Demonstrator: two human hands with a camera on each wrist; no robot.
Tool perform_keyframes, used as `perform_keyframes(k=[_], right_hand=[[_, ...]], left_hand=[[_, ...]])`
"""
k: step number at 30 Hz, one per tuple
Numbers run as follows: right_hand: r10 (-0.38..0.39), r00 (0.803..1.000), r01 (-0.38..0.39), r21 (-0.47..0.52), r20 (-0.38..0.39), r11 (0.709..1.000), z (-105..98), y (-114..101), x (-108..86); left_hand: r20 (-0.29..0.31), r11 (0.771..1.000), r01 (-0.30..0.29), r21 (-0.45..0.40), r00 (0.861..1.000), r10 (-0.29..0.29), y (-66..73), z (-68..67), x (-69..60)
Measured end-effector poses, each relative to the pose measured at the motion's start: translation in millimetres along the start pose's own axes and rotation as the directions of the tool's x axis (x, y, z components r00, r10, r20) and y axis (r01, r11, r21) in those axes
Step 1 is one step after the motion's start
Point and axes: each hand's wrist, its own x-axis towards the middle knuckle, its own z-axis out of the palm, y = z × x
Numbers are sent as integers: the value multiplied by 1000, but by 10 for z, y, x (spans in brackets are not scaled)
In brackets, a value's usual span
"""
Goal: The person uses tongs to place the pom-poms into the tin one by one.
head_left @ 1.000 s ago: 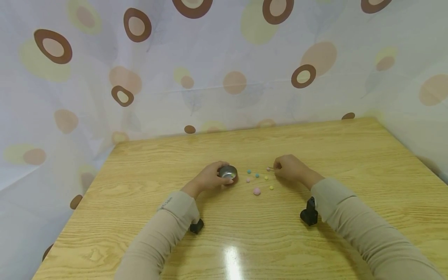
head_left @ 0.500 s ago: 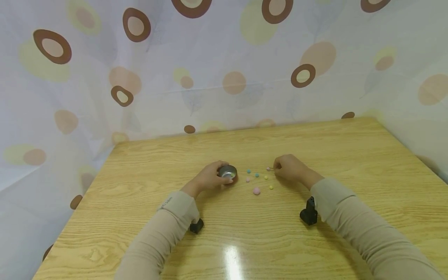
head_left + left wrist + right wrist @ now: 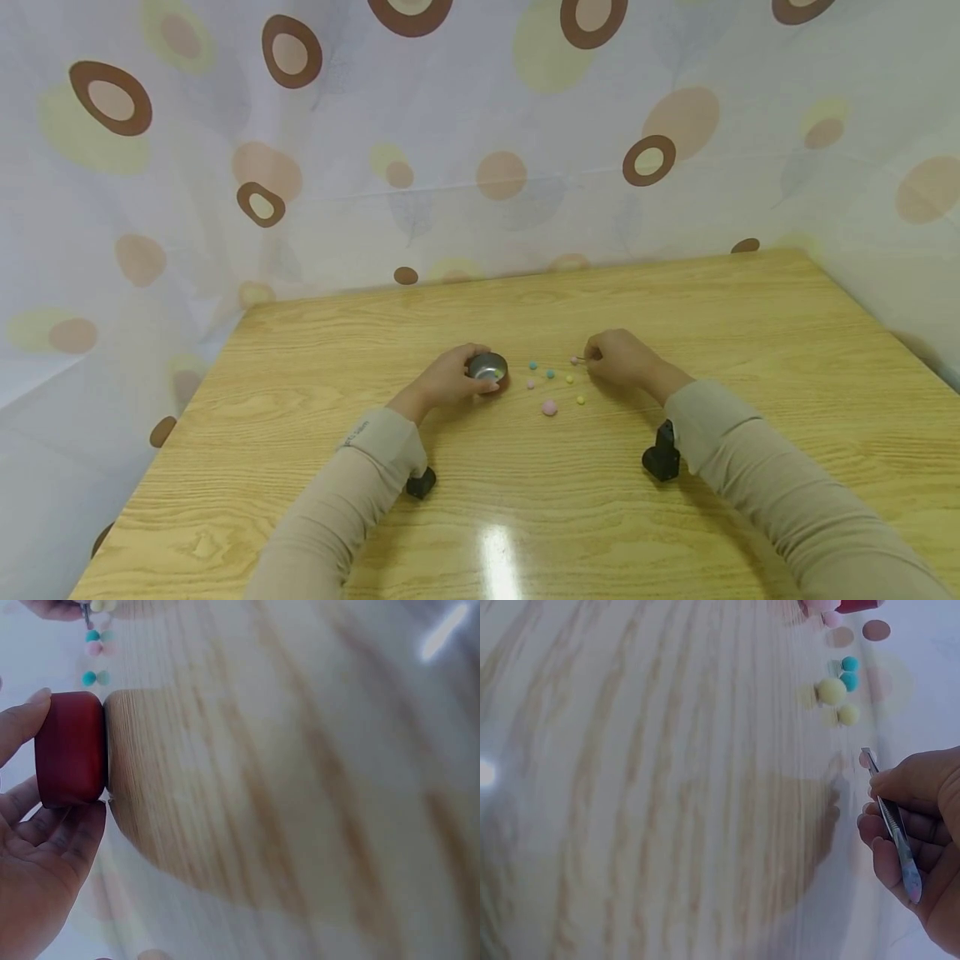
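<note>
— Hand status?
— Left hand [image 3: 448, 381] grips the bowl [image 3: 71, 750]; right hand [image 3: 626, 358] pinches tweezers [image 3: 897, 834] (pink ball [image 3: 574, 361] at their tips, three o'clock from the bowl).
— Fault risk?
— Uneven squeezing could eject the ball.

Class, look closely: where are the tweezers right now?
The tweezers are toward the right of the right wrist view, held in the right hand, below the yellow balls, their tips at a small pink ball.

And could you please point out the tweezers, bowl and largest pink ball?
Tweezers [image 3: 897, 839]: right wrist view, on the shaft.
Bowl [image 3: 71, 750]: left wrist view, red outer wall.
Largest pink ball [image 3: 550, 408]: head view, its middle.
</note>
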Motion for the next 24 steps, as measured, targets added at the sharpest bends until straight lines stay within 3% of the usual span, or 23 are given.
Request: perform_keyframes(k=[8, 24], right_hand=[[7, 1000, -7, 13, 4, 1000, -30, -122, -5], [-68, 998, 68, 79, -4, 995, -45, -353, 53]], left_hand=[[-4, 1000, -5, -8, 1000, 4, 1, -2, -1], [2, 1000, -4, 1, 1000, 4, 1, -7, -6]])
